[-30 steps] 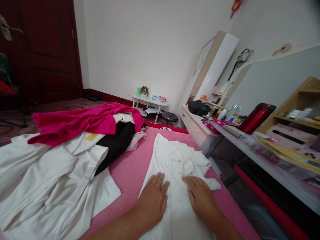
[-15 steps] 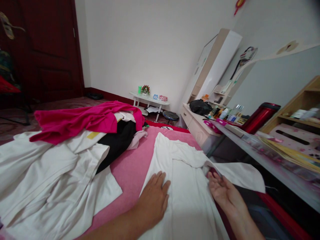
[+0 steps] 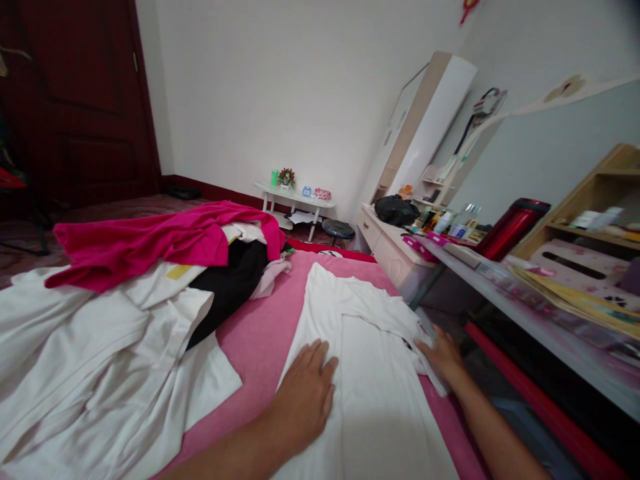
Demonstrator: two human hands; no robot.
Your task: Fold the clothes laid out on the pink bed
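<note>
A white garment [image 3: 365, 373] lies spread lengthwise on the pink bed cover [image 3: 260, 340]. My left hand [image 3: 305, 390] rests flat on the garment's left edge, fingers stretched out. At the garment's right edge, near the side of the bed, my right hand [image 3: 443, 355] lies over the folded sleeve [image 3: 395, 320], which is tucked back over the body of the garment. Its fingers look extended, with the cloth under them.
A heap of clothes fills the left of the bed: white pieces [image 3: 100, 373], a black one [image 3: 230, 283], a magenta one [image 3: 160, 240]. A desk [image 3: 500, 293] with a red flask [image 3: 510, 230] runs along the right. A small white table [image 3: 295, 200] and a dark red door [image 3: 80, 100] stand beyond.
My right hand swung the sleeve out to the right, then brought it back onto the garment's right side. The left hand stayed put.
</note>
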